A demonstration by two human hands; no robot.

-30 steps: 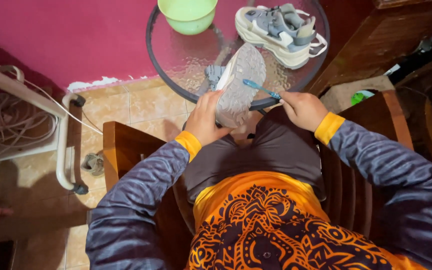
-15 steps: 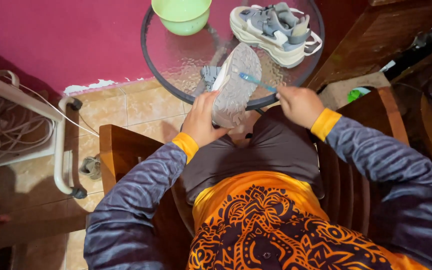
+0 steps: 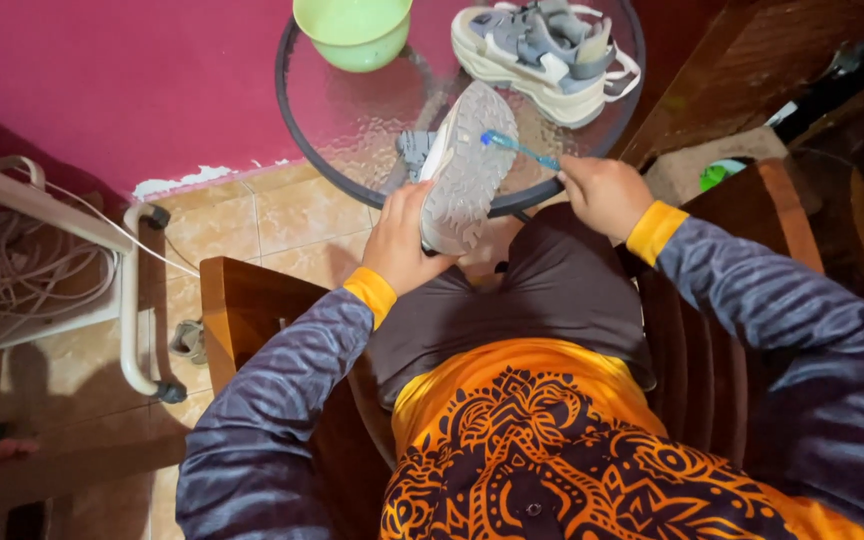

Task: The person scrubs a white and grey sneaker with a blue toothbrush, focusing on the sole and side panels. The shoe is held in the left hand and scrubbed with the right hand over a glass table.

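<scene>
1. Head view: left hand point(image 3: 399, 240) closes its grip around the shoe point(image 3: 467, 165), sole up, over the round tabletop point(image 3: 352, 120).
2. Right hand point(image 3: 604, 192) pinches the toothbrush point(image 3: 518, 148), whose bristles touch the sole's far end; its handle runs rightward from the shoe.

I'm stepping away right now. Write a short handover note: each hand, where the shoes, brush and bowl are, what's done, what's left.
Left hand: grips the grey shoe at its heel end, sole turned up, over the lap.
Right hand: holds the blue toothbrush, bristle end on the sole near the toe.
Second shoe: upright on the round glass table, far right side.
Green bowl: on the table's far edge; contents not visible.
Done: brushing of the sole is under way; how clean it is cannot be told.
Left: probably the rest of this sole, perhaps the second shoe.
</scene>
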